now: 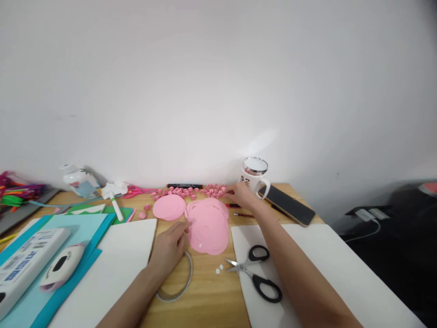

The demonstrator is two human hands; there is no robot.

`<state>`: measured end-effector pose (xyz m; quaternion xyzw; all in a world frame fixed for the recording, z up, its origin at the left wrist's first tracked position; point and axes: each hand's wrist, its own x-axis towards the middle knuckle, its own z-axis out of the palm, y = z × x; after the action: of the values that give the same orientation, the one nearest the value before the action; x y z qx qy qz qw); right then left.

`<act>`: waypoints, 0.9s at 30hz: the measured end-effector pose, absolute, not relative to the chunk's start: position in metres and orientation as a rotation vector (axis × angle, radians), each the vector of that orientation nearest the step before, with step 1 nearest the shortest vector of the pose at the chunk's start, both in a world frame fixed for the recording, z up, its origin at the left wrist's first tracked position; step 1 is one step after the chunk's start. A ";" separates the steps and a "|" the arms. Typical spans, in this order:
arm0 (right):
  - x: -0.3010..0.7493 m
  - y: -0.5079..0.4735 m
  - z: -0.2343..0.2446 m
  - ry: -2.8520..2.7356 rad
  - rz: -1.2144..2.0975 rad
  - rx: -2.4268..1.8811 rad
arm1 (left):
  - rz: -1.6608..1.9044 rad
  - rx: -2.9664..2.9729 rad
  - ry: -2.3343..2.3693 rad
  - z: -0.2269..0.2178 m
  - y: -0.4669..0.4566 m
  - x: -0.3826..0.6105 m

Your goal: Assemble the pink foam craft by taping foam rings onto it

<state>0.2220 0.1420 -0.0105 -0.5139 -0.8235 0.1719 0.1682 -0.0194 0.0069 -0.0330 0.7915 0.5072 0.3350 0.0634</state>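
Pickup appears to be the step in hand. Right hand (244,196) is at the end of the small pink rosettes (215,190), beside the white lidded mug (256,180); its fingertips sit close together, though from where I stand I cannot tell whether they clamp one. Left hand (170,241) has bent fingers together at the edge of the overlapping pink paper circles (208,230) (grip unverified). Next move, in my judgement, calls for a light pinch, neighbours undisturbed.
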 end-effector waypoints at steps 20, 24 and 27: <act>0.216 0.141 -0.017 -2.314 0.282 -1.678 | 0.961 2.378 1.548 -0.029 0.005 -0.018; 0.216 0.142 -0.017 -2.331 0.243 -1.693 | 0.949 2.376 1.553 -0.030 0.006 -0.018; 0.216 0.143 -0.017 -2.350 0.227 -1.697 | 0.943 2.374 1.562 -0.032 0.006 -0.019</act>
<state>0.2165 0.1427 -0.0175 -0.5796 -0.8027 0.0776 0.1170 -0.0186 0.0060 -0.0320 0.7907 0.5203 0.3142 0.0734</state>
